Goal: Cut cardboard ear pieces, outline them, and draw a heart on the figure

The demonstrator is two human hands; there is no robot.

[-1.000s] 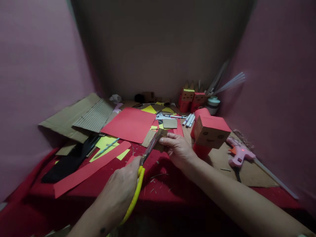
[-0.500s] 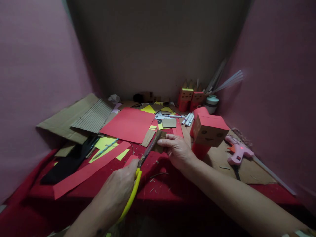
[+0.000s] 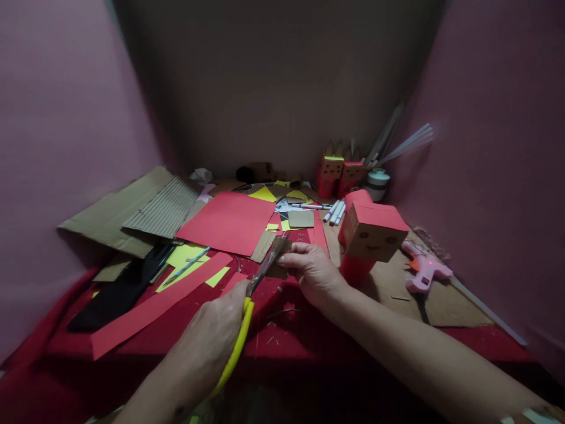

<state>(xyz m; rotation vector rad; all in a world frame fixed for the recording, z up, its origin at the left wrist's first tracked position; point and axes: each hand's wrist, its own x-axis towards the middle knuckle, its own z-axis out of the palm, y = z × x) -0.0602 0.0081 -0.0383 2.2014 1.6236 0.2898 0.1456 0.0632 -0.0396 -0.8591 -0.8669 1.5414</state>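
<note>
My left hand [image 3: 216, 333] is closed round the yellow handle of a pair of scissors [image 3: 238, 347], whose blades point up and away from me. Between thumb and fingers, my right hand [image 3: 315, 274] pinches a small piece of cardboard [image 3: 278, 270]. The blades lie across that piece, close to the right thumb. Just right of the hand stands a red figure with a cardboard box head [image 3: 375, 241], a face drawn on it. Beyond the blades lies a red paper sheet [image 3: 227, 221], with a red paper strip [image 3: 163, 309] nearer on the left.
A pink glue gun [image 3: 426, 268] with a lit red light rests on cardboard at the right. White markers [image 3: 334, 212] lie behind the figure. Cardboard sheets [image 3: 119, 209] lean at the left, and a blue pencil [image 3: 188, 266] lies on yellow paper. Two similar figures [image 3: 339, 176] stand at the back.
The scissor blades look slightly more parted over the cardboard, and the right hand has shifted a little left with it. The whole view has drifted slightly; other things lie as before.
</note>
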